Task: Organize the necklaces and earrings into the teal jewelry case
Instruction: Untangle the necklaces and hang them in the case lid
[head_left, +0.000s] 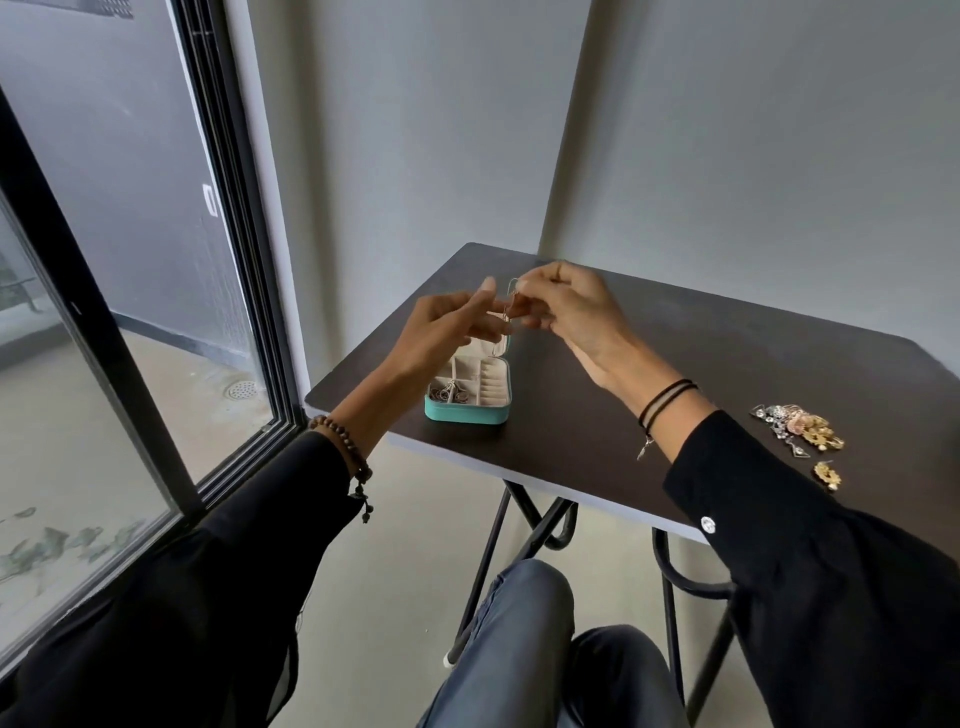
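Head view, one frame.

Teal jewelry case (466, 414) sits open on the dark table (701, 374), near its left edge, with the lid raised at the back. Pale lining, several compartments. The front-left compartment holds a small tangle of silver pieces (450, 395); the ridged section on the right side looks bare.

Directly above the case, a thin silver chain (510, 307) hangs between both hands, with a small loop showing at its top.
- Right hand (571, 312): thumb and forefinger pressed together on the upper end of the chain, other fingers curled under.
- Left hand (447, 327): index finger straight and raised, the remaining fingers reaching toward the lower part of the chain. Touching it, but pinch or mere contact cannot be told; too small.

Left wrist carries a brown bead bracelet (344, 442); right wrist carries black cords (666, 399). Both sleeves are black.

Well apart from the case, at the table's right side, lies a heap of silver and gold jewelry (797, 427), and just beside it, nearer the front edge, a single gold earring (827, 475).

Window (78, 364) to the left, grey wall behind.
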